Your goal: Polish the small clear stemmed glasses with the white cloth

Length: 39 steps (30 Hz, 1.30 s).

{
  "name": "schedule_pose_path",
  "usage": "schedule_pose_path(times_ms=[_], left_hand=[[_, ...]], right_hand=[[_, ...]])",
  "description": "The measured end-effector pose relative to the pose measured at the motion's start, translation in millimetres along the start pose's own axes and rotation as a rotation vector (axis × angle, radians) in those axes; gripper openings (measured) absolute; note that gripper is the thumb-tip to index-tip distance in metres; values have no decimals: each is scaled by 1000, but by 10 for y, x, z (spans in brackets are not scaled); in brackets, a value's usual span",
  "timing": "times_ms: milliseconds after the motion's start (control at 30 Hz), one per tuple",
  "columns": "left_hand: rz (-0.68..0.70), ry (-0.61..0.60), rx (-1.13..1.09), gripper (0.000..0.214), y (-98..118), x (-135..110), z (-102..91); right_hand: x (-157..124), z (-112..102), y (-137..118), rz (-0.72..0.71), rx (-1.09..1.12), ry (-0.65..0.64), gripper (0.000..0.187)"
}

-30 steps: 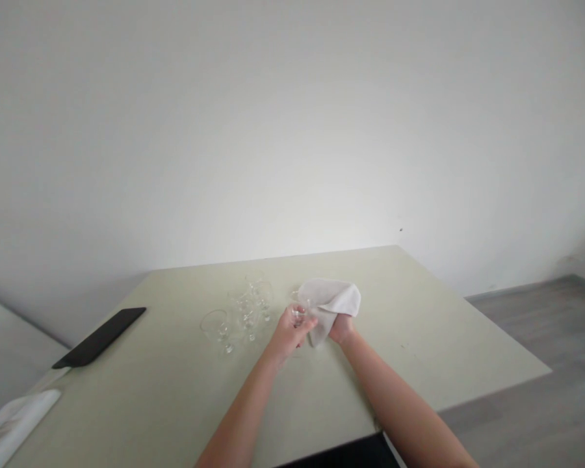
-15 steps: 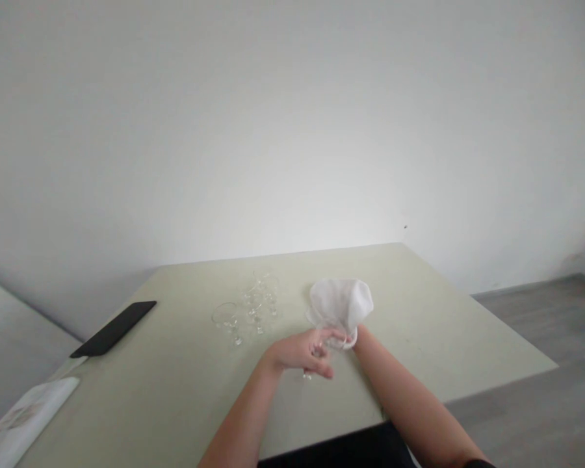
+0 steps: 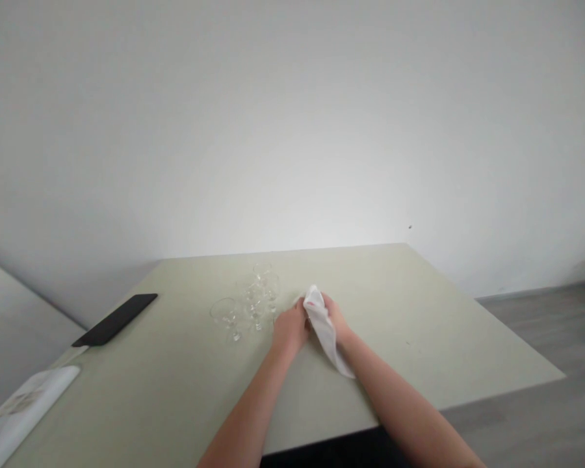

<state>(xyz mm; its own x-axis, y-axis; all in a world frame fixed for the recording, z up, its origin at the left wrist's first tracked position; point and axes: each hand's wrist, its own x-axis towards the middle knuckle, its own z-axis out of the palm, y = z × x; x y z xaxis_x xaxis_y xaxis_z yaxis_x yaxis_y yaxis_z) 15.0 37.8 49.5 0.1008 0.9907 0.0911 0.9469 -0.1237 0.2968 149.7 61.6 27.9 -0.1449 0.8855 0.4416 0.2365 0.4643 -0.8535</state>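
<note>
My left hand is closed, its fingers curled and turned away from me. The stemmed glass it held half a second ago is now almost wholly hidden behind the hands and cloth. Pressed up against it from the right is my right hand, gripping a white cloth that stands up between the hands and drapes down toward the right forearm. Just left of my hands, several clear stemmed glasses stand in a group; the nearest wide-bowled glass is a little apart from the others.
A pale table lies beneath everything, its far edge by a white wall. At the left edge are a flat black object and a white package. Grey floor shows beyond the table's right edge.
My two hands have come together and moved away from me, slightly left. The cloth, spread out over my right hand before, now hangs folded between both hands. The standing glasses stay put.
</note>
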Motion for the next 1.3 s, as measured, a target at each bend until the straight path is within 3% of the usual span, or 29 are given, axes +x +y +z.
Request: schedule_pose_path(times_ms=[133, 233, 333, 467, 600, 667, 733, 800, 867, 933, 1000, 1067, 1133, 1200, 1300], left_hand=[[23, 84, 61, 23, 47, 3, 21], [148, 191, 127, 24, 114, 6, 97], [191, 163, 159, 29, 158, 16, 152], [87, -5, -54, 34, 53, 72, 108], [241, -137, -380, 29, -110, 131, 13], [210, -131, -335, 29, -105, 135, -2], [146, -18, -142, 31, -33, 120, 15], [179, 144, 48, 32, 69, 99, 58], [245, 240, 160, 34, 154, 88, 110], [222, 204, 169, 33, 193, 97, 151], [184, 80, 87, 33, 181, 122, 168], [165, -55, 0, 37, 137, 152, 162], [149, -125, -19, 38, 92, 174, 142], [147, -110, 39, 35, 75, 176, 125], [250, 50, 177, 29, 125, 141, 122]], right_hand=[[-42, -19, -51, 0, -129, 30, 33], [17, -49, -6, 192, 37, 97, 36], [62, -99, 35, 307, 93, 53, 39], [-10, -157, -91, 91, -235, -22, 30], [-76, -203, -241, -179, -447, -155, 31], [-53, -218, -214, -199, -429, -214, 36], [-4, -218, -118, -42, -338, -136, 36], [41, -214, 2, 203, -118, -23, 32], [59, -231, 89, 287, 89, -37, 36], [41, -284, 113, 191, 86, -51, 29], [3, -358, 79, 8, -86, -70, 24], [-31, -418, 29, -156, -237, -151, 27], [-42, -430, 5, -232, -268, -229, 29], [-30, -385, 33, -148, -204, -209, 27], [1, -268, 148, 204, 59, -124, 31]])
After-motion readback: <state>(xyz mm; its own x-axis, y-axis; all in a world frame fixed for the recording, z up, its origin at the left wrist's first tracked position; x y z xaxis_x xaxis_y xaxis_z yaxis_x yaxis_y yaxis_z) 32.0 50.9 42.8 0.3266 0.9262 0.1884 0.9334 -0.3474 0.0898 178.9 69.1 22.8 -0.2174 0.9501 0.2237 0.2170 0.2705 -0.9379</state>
